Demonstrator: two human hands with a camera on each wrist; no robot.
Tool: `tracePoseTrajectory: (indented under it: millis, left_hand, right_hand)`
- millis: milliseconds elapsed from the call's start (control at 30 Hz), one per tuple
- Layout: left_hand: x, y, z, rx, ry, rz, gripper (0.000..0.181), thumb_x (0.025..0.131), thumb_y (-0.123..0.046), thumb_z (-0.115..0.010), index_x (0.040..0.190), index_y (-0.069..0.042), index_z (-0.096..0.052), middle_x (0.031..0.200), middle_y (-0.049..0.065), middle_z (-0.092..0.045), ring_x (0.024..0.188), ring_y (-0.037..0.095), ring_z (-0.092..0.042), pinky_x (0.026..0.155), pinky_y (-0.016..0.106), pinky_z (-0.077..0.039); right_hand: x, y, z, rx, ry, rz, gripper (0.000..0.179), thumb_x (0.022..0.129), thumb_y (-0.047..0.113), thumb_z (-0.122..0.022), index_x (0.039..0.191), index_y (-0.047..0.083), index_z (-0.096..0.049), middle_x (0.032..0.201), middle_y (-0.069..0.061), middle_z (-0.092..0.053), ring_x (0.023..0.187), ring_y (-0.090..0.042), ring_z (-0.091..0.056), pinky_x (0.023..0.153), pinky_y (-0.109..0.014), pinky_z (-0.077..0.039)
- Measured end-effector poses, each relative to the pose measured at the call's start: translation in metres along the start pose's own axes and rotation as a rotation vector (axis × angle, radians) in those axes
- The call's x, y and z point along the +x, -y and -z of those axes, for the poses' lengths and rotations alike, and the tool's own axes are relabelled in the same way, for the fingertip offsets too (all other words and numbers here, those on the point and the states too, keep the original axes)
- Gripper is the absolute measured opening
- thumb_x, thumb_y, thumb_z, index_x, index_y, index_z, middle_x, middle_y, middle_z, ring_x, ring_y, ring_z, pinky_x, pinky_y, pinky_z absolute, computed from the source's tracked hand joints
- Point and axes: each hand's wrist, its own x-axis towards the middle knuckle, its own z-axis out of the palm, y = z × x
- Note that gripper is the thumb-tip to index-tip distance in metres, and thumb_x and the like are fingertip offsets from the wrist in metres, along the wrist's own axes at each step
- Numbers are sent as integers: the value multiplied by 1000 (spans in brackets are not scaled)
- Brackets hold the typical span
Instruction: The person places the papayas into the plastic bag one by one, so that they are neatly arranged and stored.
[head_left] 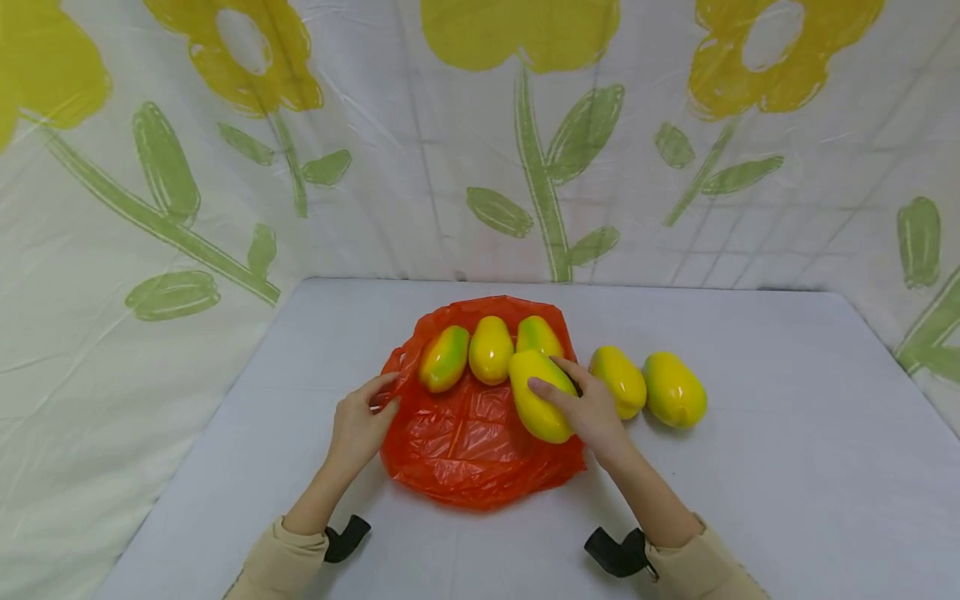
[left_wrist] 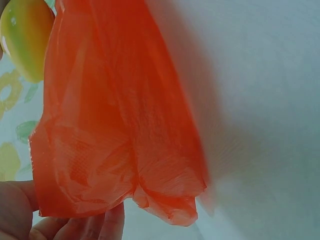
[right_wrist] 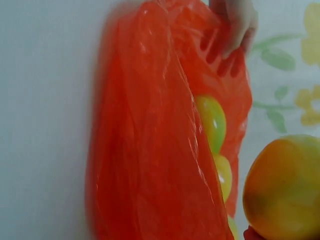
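A red plastic bag [head_left: 480, 487] lies with its mouth spread wide, and three yellow-green mangoes sit inside it: one on the left [head_left: 444, 360], one in the middle [head_left: 491, 350] and one on the right [head_left: 538, 335]. My right hand [head_left: 600, 417] grips another mango [head_left: 536, 408] above the bag's right side; the right wrist view has this mango [right_wrist: 287, 190] at its lower right. At the bag's left rim, my left hand [head_left: 358, 423] pinches the plastic. In the left wrist view its fingers [left_wrist: 114, 222] pass behind the red film [left_wrist: 115, 125], thumb on the other side.
Two more mangoes rest on the white table right of the bag, one nearer [head_left: 621, 382] and partly behind my right hand, the other farther out [head_left: 675, 390]. A curtain [head_left: 420, 200] with painted flowers hangs along the table's back and sides.
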Motion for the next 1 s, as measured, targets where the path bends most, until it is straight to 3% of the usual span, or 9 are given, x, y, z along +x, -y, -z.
tracePoseTrajectory:
  millis: [367,600,1000]
  left_hand:
    - [1,2,-1,-3,-1,-5,34,88,6,-59,122,8,-62,113,25,-66,99,41,-65,87,51,-54]
    - [0,-2,1,-4,8,4,33,90,6,-58,122,8,-62,114,26,-65,100,41,-64,87,50,-54]
    - [1,-1,0,8,27,27,35,90,5,-58,125,7,-60,116,26,-64,102,41,-63,88,50,-53]
  right_hand:
    - [-3,-4,-32,35,32,38,65,90,39,-66,143,9,-47,132,-14,-52,113,-30,-50,95,-47,-48]
    - [-3,-5,-51,36,71,29,63,89,41,-67,140,8,-51,131,-14,-54,110,-30,-51,91,-47,-50]
    - [0,-7,-79,164,146,-6,63,90,41,-65,138,4,-51,128,-13,-54,109,-28,-51,92,-45,-49]
